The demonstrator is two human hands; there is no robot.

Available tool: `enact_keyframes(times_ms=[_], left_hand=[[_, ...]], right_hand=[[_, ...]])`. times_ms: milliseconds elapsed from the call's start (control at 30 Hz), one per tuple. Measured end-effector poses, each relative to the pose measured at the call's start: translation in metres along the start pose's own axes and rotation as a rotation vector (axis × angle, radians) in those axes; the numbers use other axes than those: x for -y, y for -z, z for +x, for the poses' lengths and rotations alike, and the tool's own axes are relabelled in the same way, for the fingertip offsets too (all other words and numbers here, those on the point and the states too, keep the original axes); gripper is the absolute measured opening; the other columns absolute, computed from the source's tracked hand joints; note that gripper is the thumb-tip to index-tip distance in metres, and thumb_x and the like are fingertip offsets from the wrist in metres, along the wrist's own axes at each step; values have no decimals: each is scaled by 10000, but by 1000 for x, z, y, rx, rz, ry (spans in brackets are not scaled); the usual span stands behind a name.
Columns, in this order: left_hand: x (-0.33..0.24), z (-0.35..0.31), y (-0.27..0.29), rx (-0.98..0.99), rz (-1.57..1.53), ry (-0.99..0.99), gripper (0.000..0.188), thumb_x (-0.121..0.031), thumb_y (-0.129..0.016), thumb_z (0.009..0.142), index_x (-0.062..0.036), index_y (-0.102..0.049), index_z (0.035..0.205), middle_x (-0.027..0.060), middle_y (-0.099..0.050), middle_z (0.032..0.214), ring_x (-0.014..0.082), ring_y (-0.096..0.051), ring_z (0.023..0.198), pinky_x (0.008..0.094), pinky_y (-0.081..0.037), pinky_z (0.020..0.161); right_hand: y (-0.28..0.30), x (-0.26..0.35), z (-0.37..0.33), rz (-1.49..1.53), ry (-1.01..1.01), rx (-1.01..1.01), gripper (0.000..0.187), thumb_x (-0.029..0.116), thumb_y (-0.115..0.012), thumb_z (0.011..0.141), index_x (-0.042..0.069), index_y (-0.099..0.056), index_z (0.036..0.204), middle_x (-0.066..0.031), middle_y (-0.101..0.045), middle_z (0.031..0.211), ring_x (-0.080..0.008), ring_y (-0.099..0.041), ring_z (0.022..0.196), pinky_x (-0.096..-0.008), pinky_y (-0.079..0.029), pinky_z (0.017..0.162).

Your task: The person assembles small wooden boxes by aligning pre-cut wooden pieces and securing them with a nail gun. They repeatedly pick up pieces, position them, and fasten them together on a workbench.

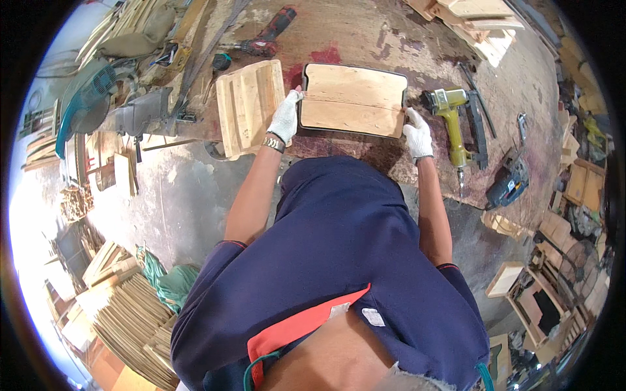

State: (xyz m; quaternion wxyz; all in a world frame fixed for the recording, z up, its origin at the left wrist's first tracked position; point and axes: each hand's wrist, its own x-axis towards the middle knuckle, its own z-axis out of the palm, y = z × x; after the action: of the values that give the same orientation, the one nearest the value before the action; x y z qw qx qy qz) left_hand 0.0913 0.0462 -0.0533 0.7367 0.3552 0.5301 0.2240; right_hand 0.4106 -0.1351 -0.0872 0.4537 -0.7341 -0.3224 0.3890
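At the near side of the workbench [365,32], just beyond the person's lap, a two-board wooden panel [355,86] with a dark rim is held level between two gloved hands; the left hand [285,117] grips its left end, the thumb up at the rim; the right hand [418,134] pinches the right end near its near corner, fingers curled (whether the panel rests on the bench or is lifted slightly, I cannot tell). With the panel so close to the near edge, it could tip toward the lap if one hand let go early; an uneven twist might also strain the seam between the boards. Just right of the right hand lies a green nail gun [454,130]; a wide sweep that way could knock it, and a bumped trigger would be a hazard if air is connected, which I cannot confirm. Left of the left hand sits a slatted wooden piece [251,107], reaching close to the near edge; a nudge from the left forearm could push it off.
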Motion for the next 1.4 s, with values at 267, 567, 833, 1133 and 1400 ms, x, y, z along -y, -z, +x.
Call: enact_keyframes(times_ms=[267, 567, 833, 1133, 1400], left_hand=[[-6, -3, -11, -81, -334, -35, 572, -412, -455, 1048, -27, -374, 1464, 97, -611, 1228, 211, -553, 1160, 390, -458, 1027], [-57, -67, -50, 157, -468, -107, 373, -266, -479, 1053, -37, -517, 1345, 63, -648, 1183, 147, -613, 1080, 287, -512, 924], [-74, -103, -86, 268, -391, -235, 489, -357, -530, 1037, -23, -492, 1391, 81, -646, 1246, 161, -617, 1079, 324, -487, 910], [-65, -106, -60, 63, -45, -339, 449, -332, -533, 1023, 15, -558, 1307, 98, -677, 1119, 149, -635, 985, 286, -506, 806], [-85, -126, -25, 6, 3, -366, 519, -224, -549, 1009, 81, -424, 1409, 110, -662, 1106, 150, -645, 871, 288, -543, 738]], right_hand=[[3, -11, 2, -166, 68, 17, 549, 61, -518, 789, -42, -580, 1325, -192, -613, 1350, -269, -558, 1288, -335, -405, 1091], [-60, 86, -38, -769, 685, -32, 939, 387, -834, 693, 36, -435, 1467, -248, -460, 1455, -385, -411, 1393, -600, -310, 1119], [-79, 123, -35, -543, 1021, -413, 581, 30, -684, 799, -20, -536, 1358, -183, -597, 1369, -357, -571, 1261, -489, -403, 1083], [-7, 209, -40, 416, 170, -368, 366, 142, -681, 942, -19, -568, 1251, -87, -649, 1115, -179, -629, 962, -308, -502, 840], [-44, 250, -66, 340, 394, -95, 252, 105, -674, 926, -30, -615, 1130, -65, -639, 940, -133, -564, 844, -280, -473, 743]])
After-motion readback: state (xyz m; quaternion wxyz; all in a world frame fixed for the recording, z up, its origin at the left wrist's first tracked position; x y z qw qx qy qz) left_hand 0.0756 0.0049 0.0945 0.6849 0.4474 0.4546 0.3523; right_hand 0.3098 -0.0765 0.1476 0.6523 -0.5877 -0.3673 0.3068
